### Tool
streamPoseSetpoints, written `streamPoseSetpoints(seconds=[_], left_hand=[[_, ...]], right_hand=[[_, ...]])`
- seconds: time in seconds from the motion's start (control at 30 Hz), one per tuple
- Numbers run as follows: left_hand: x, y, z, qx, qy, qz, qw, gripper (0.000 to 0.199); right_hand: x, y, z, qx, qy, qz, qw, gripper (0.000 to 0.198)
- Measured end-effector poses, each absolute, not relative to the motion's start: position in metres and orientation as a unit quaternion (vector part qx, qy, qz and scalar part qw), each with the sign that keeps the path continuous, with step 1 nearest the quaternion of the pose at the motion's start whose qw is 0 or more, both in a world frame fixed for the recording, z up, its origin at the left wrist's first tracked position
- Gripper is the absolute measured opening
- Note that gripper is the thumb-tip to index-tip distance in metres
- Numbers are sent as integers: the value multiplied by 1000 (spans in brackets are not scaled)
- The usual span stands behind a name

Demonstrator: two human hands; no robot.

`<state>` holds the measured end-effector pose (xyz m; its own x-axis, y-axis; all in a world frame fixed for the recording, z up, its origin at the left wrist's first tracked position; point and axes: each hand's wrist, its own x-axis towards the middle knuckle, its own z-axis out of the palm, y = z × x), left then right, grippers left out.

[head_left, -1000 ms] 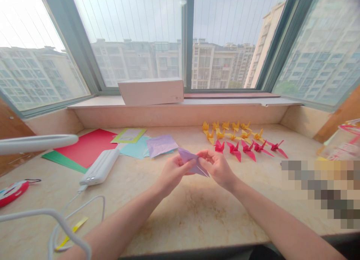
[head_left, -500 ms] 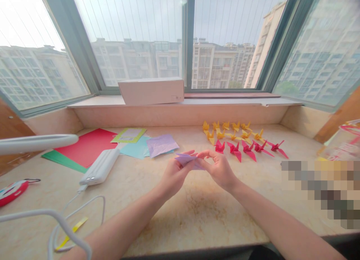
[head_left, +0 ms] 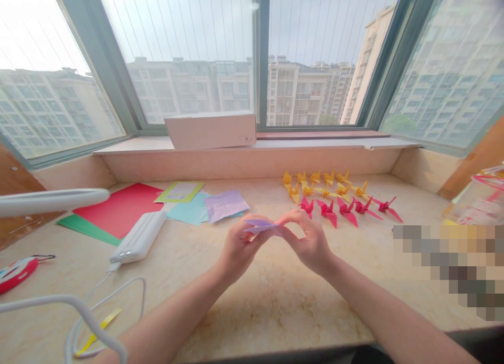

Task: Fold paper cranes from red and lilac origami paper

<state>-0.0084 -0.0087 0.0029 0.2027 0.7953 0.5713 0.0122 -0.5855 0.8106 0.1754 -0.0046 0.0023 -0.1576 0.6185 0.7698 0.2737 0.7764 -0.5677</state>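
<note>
A small folded piece of purple paper is held above the middle of the counter. My left hand grips its left side, thumb in front and fingers behind. With thumb and index finger, my right hand pinches its right end. Loose flaps stand apart at the left; the right end is mostly covered by fingertips. Just behind my left hand lies a flat purple sheet, partly over light blue sheets. Beyond my right hand are red paper cranes in a row, with yellow paper cranes behind them.
On the left lie red paper, green paper, a yellow-green packet and a white power bank with a cable. A white box sits on the sill. A clear container stands at right.
My fingers have shifted on the purple paper, which now shows thinner and more edge-on, its flaps parted at the left. My right thumb and index finger have closed on its right end.
</note>
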Motion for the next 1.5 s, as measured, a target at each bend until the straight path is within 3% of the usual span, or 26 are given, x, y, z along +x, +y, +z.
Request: streamPoseSetpoints(seconds=[0.27,0.77,1.03,1.33,1.5], left_hand=[[-5,-16,7,635,221,521,526,34],[-3,-8,6,642,337,541,426,18],[-1,-8,1,642,402,533,376,21],[7,-15,5,601,332,548,478,28],[5,-13,6,598,306,549,498,26]], right_hand=[[176,4,3,-354,-592,409,597,31],[167,1,3,-267,-603,588,469,38],[160,2,-2,-289,-617,540,494,35],[160,4,-4,-360,-572,519,523,47],[160,2,-1,-374,-566,503,536,45]])
